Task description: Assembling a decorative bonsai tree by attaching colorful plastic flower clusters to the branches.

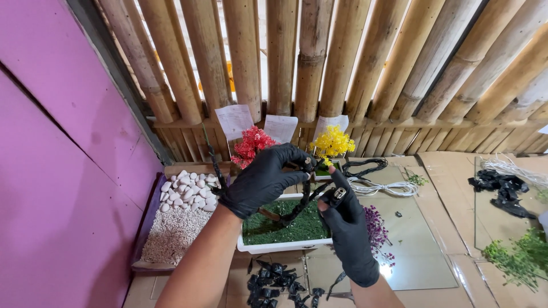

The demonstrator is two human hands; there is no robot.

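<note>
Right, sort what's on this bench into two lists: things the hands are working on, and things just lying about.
In hand:
- left hand in a black glove, gripping the black wrapped wire tree trunk
- right hand, black-gloved, pinching a small black tool
- white rectangular tray of green moss

Lying about:
- box of white pebbles
- red miniature tree
- yellow miniature tree
- coiled white wire
- purple flower sprigs

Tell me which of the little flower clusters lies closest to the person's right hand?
The purple flower cluster, lying on the cardboard right beside the black-gloved right hand. The red flower cluster and yellow flower cluster stand farther back by the bamboo wall.
</note>
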